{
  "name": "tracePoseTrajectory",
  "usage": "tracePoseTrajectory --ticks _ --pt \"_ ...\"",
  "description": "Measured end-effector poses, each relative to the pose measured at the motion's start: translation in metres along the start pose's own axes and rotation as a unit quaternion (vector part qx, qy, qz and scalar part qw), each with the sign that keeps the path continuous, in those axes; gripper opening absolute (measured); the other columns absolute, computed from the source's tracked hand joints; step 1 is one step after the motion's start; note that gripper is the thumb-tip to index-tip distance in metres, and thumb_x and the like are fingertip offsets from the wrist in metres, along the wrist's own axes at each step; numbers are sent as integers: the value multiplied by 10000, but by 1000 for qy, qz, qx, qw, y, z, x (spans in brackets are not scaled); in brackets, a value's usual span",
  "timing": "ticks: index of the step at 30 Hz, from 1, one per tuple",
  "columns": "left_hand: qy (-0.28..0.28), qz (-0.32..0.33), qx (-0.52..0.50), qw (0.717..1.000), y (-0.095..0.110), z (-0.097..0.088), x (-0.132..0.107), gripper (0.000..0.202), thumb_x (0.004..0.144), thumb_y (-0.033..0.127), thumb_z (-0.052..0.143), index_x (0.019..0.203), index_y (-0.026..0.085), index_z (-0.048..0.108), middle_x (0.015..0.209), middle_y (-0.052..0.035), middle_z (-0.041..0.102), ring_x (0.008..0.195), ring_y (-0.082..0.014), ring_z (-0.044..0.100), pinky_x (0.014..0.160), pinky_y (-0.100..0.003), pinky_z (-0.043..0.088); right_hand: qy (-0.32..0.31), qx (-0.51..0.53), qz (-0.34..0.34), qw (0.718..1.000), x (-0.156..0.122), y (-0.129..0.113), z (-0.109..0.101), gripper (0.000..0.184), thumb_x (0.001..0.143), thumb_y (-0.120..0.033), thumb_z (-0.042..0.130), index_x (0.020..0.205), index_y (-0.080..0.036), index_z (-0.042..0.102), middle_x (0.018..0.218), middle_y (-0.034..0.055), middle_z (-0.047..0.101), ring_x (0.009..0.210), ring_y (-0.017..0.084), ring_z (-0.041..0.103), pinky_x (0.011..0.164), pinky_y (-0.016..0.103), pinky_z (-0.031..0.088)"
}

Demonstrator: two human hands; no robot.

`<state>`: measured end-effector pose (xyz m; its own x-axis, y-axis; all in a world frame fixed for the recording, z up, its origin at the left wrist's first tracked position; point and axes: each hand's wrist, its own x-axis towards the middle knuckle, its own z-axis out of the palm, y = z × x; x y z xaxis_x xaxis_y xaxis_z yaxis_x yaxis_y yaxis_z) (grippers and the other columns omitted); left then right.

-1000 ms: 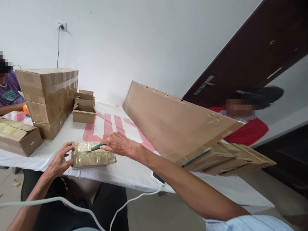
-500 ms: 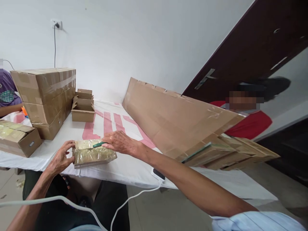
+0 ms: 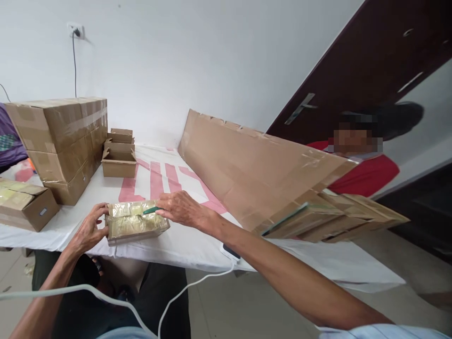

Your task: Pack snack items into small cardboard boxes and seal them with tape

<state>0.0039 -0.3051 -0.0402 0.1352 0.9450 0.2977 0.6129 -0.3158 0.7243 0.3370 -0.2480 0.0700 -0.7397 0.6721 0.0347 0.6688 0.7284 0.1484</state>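
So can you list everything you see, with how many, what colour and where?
Taped box: 1, brown, front left
Green tool: 1, green, over the taped box
Tablecloth: 1, white with pink-red marks, centre
Stacked boxes: several, brown, left
Lone box: 1, brown, left edge
Open boxes: at least 2, brown, beside the stacked boxes
Big cardboard: 1, brown, right of centre
Cardboard pieces: several, brown, right
Socket: 1, white, upper left
White cable: at least 1, white, bottom
Door: 1, dark brown, upper right
Other people: 2, red top right, purple top left
Left hand: 1, bare, at the taped box's left end
Right hand: 1, bare, holding the green tool
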Motion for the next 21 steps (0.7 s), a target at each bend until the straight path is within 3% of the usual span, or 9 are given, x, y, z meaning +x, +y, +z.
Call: tracePoseTrajectory --ticks 8,13,18,21 --pt "-14 -2 -18 1000 2 -2 0 413 798 305 624 1187 257 752 1525 -107 586 1319 -300 651 1015 -447 608 -23 -52 31 998 -30 33 11 253 1103 -355 592 1035 -185 768 1022 84 748 792 180 633 602 316 221" --pt "-28 -5 -17 999 -2 -5 2 552 767 260 617 1306 285 736 1516 -92 581 1321 -297 639 1000 -408 607 16 -18 30 999 -42 46 20 224 1093 -319 589 1005 -199 758 986 67 746 770 174 629 616 310 249" --pt "-43 14 -13 999 5 -4 0 776 814 259 631 1584 303 546 1433 -93 618 1279 -297 621 988 -398 600 63 13 57 996 -55 50 24 250 1069 -294 560 973 -213 776 930 60 747 752 174 637 649 297 326" --pt "-71 20 -13 997 16 4 0 841 837 263 648 1654 312 454 1415 -89 617 1253 -294 629 1007 -414 596 103 69 78 989 -72 58 24 285 1053 -316 540 951 -221 789 908 65 765 775 194 664 709 305 415"
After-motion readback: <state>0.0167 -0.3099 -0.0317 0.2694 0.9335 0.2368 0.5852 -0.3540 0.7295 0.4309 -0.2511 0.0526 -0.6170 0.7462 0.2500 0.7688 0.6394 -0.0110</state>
